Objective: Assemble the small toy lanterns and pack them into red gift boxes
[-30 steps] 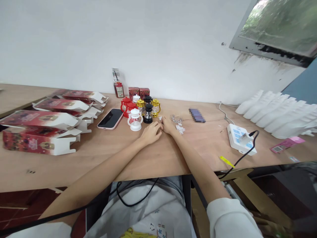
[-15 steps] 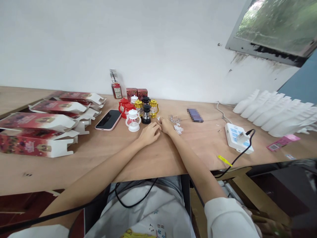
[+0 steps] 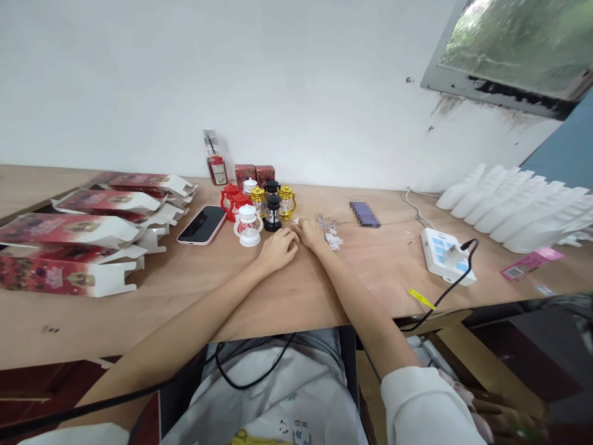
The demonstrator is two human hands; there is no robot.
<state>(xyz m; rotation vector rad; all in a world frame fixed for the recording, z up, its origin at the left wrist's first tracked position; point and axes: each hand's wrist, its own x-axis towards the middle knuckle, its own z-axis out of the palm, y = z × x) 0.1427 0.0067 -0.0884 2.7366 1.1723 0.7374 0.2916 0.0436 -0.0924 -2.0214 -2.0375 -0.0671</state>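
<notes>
My left hand rests on the table with its fingers curled down; anything inside them is hidden. Close beside it on the right lies my right hand, its fingers bent inward and mostly out of sight. A small white piece shows at the right fingertips; whether it is held I cannot tell. Just beyond my left hand stand several mini lanterns, among them a white lantern, a black lantern, a gold lantern and a red lantern. Right of my right hand are small metal rings and white plastic pieces.
Red printed cartons pile up at the left beside a phone. A bottle and red boxes stand by the wall. Rightward are a blurred dark item, a power strip, white plastic shapes and a pink box.
The view has shifted very slightly. Both hands stay in practically the same place and pose, and the things on the table have not moved.
</notes>
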